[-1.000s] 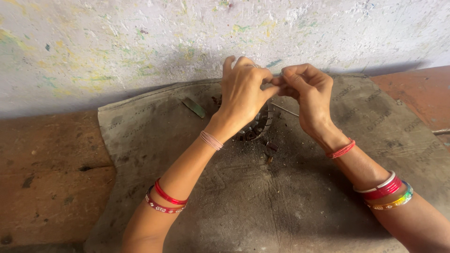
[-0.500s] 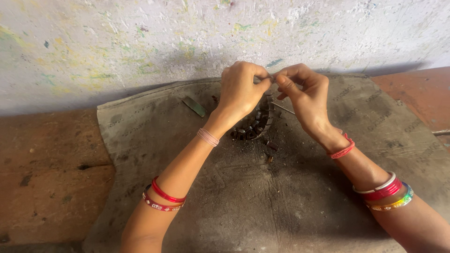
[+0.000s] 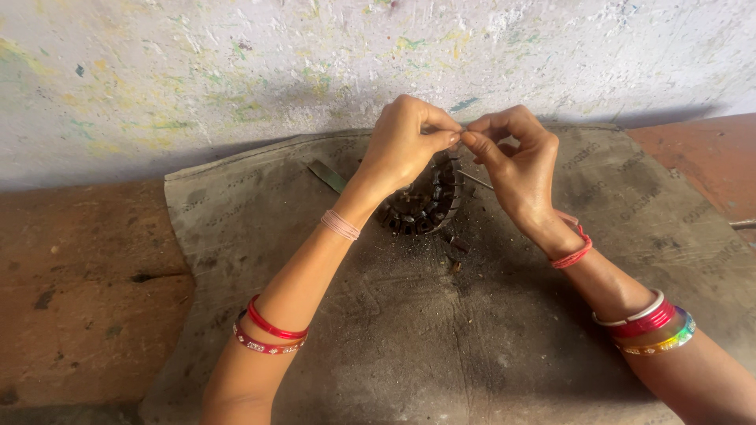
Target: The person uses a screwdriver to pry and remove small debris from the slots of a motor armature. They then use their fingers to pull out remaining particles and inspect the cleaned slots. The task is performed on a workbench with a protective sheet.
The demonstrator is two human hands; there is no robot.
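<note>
Paint-flecked wall behind; grey sackcloth mat spread on the reddish floor. Dark slotted metal ring at mat's far middle. My left hand and right hand meet just above ring, fingers pinched together on something too fine to identify.

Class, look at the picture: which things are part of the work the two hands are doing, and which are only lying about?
In the work:
left hand
right hand, fingertips pinched against the left's; anything between them is too small to tell
round slotted metal core under the hands

Lying about:
flat green strip
thin rod
small dark scraps
grey cloth mat
</note>
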